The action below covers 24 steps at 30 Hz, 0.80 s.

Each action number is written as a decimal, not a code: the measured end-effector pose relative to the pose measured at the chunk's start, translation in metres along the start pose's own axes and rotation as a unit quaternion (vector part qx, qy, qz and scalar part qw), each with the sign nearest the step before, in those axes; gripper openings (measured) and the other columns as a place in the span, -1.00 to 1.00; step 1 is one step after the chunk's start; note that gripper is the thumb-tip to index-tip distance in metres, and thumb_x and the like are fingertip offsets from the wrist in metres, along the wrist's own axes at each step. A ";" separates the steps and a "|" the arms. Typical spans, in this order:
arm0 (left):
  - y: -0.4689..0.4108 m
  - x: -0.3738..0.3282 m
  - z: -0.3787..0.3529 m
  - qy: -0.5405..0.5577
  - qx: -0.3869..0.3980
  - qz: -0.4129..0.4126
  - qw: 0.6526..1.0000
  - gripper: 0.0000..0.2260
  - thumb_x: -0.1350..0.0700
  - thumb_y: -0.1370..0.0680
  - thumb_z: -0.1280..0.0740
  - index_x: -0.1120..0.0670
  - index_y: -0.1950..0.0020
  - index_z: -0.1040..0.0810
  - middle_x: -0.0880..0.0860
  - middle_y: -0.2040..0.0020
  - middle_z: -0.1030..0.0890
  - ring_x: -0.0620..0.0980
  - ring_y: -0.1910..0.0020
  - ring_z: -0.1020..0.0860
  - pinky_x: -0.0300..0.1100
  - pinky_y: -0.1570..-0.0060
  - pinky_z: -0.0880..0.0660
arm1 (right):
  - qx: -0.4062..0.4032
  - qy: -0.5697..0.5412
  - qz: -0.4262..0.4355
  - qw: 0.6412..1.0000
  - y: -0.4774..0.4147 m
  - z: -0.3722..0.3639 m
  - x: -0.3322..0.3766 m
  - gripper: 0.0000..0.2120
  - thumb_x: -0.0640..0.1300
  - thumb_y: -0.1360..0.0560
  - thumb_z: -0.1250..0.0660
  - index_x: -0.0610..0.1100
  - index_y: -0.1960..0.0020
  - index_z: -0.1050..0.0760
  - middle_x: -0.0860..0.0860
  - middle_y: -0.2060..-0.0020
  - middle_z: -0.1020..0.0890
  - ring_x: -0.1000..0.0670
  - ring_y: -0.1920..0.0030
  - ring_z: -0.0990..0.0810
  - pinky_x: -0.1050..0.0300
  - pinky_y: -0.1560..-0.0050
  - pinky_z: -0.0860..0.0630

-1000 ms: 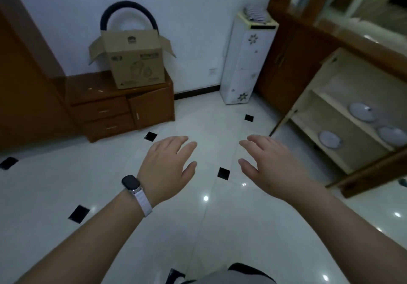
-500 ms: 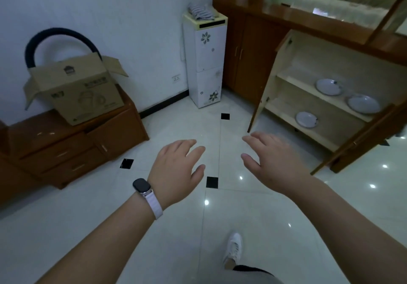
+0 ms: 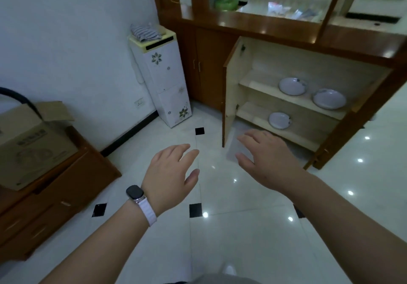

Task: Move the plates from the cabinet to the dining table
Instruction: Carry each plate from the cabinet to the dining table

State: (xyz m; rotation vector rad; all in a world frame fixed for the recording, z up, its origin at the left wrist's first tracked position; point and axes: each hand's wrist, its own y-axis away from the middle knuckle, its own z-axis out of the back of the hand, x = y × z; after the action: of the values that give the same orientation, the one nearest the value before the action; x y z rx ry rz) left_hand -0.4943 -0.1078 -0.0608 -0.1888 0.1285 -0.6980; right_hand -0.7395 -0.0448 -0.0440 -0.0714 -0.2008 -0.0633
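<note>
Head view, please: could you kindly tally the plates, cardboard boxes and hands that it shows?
Plates: 3
Cardboard box: 1
Hands: 2, left hand and right hand
Total: 6

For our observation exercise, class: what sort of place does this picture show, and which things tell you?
Probably a room in a home, perhaps a dining room: a wooden cabinet, doors open, with plates on its shelves, a tiled floor, and a cardboard box on a low drawer unit.

Cardboard box (image 3: pixel 28 145) (flaps open) sits on a low wooden dresser (image 3: pixel 66 193).
</note>
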 end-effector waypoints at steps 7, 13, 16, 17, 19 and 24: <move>-0.096 -0.040 -0.014 0.020 -0.010 -0.098 0.995 -0.61 -0.10 -0.53 -0.21 0.03 -0.29 -0.50 0.09 -0.25 -0.57 0.13 -0.19 -0.54 0.02 -0.14 -0.46 | -0.017 0.003 -0.076 0.997 -0.008 0.016 -0.074 -0.53 0.16 -0.59 -0.11 0.00 -0.43 -0.33 0.00 -0.39 -0.42 -0.02 -0.37 -0.37 -0.02 -0.37 -0.31; -0.160 -0.052 -0.043 0.038 -0.008 -0.161 0.986 -0.62 -0.09 -0.51 -0.24 0.04 -0.26 -0.55 0.08 -0.18 -0.60 0.12 -0.14 -0.55 -0.02 -0.11 -0.45 | -0.018 0.009 -0.138 0.990 -0.024 0.015 -0.117 -0.55 0.16 -0.59 -0.14 -0.01 -0.40 -0.37 0.02 -0.33 -0.45 -0.04 -0.30 -0.41 0.01 -0.29 -0.32; -0.197 -0.049 -0.060 0.048 -0.009 -0.191 0.980 -0.64 -0.06 -0.50 -0.29 0.06 -0.24 -0.55 0.09 -0.15 -0.60 0.13 -0.11 -0.55 -0.02 -0.10 -0.45 | -0.014 0.012 -0.161 0.987 -0.044 0.012 -0.133 -0.53 0.16 -0.58 -0.13 0.00 -0.42 -0.35 0.02 -0.33 -0.46 -0.05 -0.31 -0.42 -0.02 -0.30 -0.34; -0.211 -0.047 -0.066 0.050 -0.010 -0.200 0.978 -0.65 -0.05 -0.50 -0.30 0.06 -0.23 -0.55 0.10 -0.16 -0.60 0.13 -0.11 -0.55 -0.02 -0.10 -0.45 | -0.012 0.014 -0.168 0.986 -0.053 0.011 -0.138 -0.53 0.16 -0.58 -0.13 0.01 -0.43 -0.35 0.02 -0.34 -0.46 -0.05 -0.31 -0.42 -0.02 -0.30 -0.35; -0.242 -0.041 -0.078 0.058 -0.009 -0.217 0.974 -0.67 -0.04 -0.50 -0.31 0.04 -0.22 -0.53 0.10 -0.19 -0.59 0.14 -0.14 -0.54 0.00 -0.12 -0.45 | -0.007 0.019 -0.183 0.983 -0.074 0.010 -0.147 -0.53 0.16 -0.58 -0.13 0.01 -0.43 -0.34 0.02 -0.33 -0.46 -0.05 -0.31 -0.42 -0.03 -0.30 -0.37; -0.322 -0.020 -0.102 0.086 0.001 -0.226 0.970 -0.65 -0.05 -0.49 -0.28 0.04 -0.22 -0.53 0.10 -0.19 -0.58 0.14 -0.14 -0.53 0.01 -0.11 -0.46 | 0.009 0.042 -0.214 0.976 -0.139 0.015 -0.170 -0.54 0.17 -0.58 -0.11 0.00 -0.40 -0.36 0.03 -0.28 -0.48 -0.04 -0.27 -0.44 -0.02 -0.26 -0.41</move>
State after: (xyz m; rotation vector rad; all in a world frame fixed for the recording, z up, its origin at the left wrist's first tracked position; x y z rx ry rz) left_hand -0.7293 -0.3499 -0.0902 -0.1552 0.2555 -1.1698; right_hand -0.9189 -0.1725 -0.0543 -0.0061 -0.1292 -0.4926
